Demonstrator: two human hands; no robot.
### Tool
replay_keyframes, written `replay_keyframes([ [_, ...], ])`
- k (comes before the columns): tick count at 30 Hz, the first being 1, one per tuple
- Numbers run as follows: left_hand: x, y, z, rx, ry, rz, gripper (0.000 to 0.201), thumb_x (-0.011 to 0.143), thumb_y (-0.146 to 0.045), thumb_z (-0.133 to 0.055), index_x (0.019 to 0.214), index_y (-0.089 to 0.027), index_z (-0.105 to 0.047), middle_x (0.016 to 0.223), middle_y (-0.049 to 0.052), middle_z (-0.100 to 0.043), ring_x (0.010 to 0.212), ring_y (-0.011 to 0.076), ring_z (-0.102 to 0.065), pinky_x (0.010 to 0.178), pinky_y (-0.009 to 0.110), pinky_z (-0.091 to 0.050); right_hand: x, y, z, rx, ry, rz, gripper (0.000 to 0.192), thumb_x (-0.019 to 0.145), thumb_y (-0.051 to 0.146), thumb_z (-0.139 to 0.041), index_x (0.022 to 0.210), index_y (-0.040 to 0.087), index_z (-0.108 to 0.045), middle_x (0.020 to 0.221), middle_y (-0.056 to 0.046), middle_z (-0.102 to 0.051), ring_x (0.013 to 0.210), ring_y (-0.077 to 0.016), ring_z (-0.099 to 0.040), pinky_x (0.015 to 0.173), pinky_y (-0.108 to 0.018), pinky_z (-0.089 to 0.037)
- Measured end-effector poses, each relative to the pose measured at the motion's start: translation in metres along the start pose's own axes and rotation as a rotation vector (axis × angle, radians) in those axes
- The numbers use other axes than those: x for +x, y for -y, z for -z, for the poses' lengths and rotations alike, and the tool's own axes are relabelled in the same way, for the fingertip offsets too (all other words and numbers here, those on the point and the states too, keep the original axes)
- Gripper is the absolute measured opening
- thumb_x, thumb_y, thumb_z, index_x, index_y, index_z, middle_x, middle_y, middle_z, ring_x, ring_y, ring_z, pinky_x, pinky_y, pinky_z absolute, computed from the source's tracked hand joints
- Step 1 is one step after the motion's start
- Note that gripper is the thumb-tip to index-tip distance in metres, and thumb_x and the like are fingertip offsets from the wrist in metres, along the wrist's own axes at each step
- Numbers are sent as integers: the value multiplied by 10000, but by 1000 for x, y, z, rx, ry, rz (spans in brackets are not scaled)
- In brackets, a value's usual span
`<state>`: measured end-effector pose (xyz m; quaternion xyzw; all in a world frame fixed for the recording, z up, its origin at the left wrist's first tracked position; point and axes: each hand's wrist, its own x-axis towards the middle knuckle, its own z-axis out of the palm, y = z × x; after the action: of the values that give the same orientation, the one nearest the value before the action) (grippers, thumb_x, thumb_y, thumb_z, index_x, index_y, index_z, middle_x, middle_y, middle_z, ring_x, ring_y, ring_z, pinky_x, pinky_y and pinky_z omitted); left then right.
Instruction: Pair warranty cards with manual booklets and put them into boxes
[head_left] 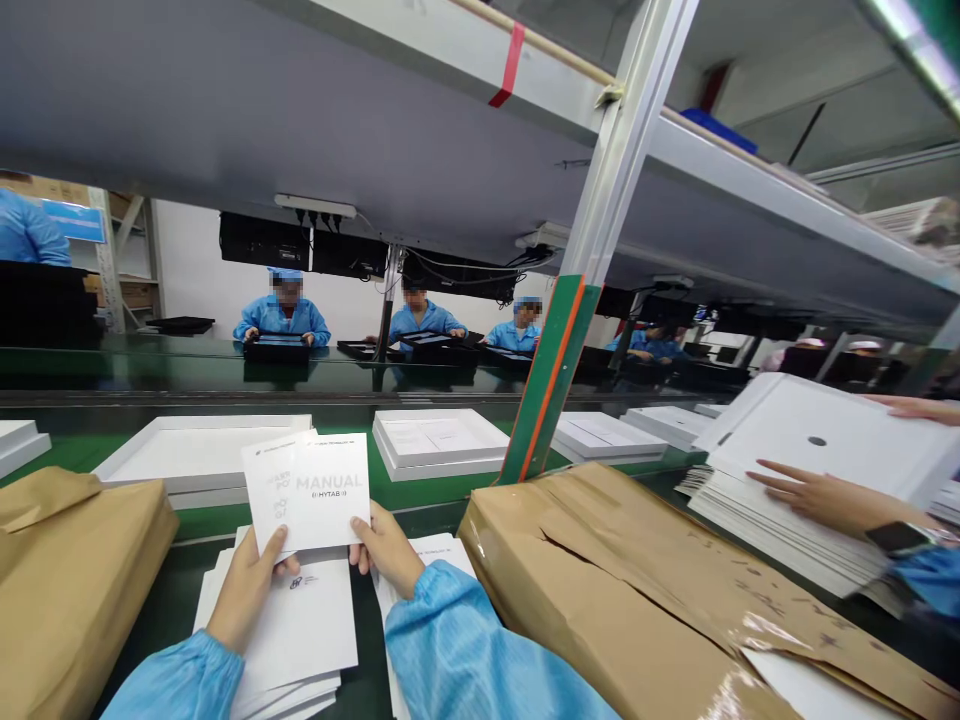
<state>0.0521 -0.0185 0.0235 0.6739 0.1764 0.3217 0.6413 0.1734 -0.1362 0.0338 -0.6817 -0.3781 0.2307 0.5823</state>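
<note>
Best kept light and square: thin matte booklets (pixel 307 490), smooth white card, fanned near centre above glossy stacks (pixel 300 625). Left hand (pixel 247 590) thumb pinching lower left corner; right hand (pixel 386 545) fingers pinching lower right edge. Crinkled brown paper bundle (pixel 637 590) right; rigid white tray (pixel 199 455) beyond.

Two manuals (pixel 307 490), two brown-paper parcels (pixel 660 600)

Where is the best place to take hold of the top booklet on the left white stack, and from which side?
Probably its near edge, from the person's side. The top booklet lies flat on the stack, so a thumb can slide under that free edge. Its far end is covered by the manual held in the left hand and right hand, and a brown paper package crowds the left.
</note>
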Motion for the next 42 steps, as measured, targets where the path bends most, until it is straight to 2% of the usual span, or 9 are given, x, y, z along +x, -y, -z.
replay_keyframes([
  [9, 2, 2, 0, -13, 7, -25, 274, 691, -397, -423, 814, -153, -448, 434, -39, -485, 430, 104, -398, 483, 225, -335, 0, 2, -1, 3, 1, -4, 220, 675, 166, -312, 875, 146, -400, 387, 81, -463, 277, -49, -379, 300, -147, -229],
  [14, 2, 1, 0, -16, 2, -34, 281, 677, -405, -437, 768, -141, -471, 430, -31, -495, 422, 105, -425, 466, 229, -346, 0, 3, -1, 0, 6, -1, 233, 662, 152, -300, 873, 140, -399, 384, 81, -462, 274, -47, -375, 294, -147, -222],
  [42, 6, 1, -3, -96, -18, -70, 269, 727, -353, -393, 861, -123, -427, 427, -39, -488, 420, 60, -429, 442, 174, -327, 4, -2, 1, -34, 37, 37, 226, 727, 290, -330, 896, 146, -368, 456, 69, -467, 317, -47, -398, 322, -158, -232],
])
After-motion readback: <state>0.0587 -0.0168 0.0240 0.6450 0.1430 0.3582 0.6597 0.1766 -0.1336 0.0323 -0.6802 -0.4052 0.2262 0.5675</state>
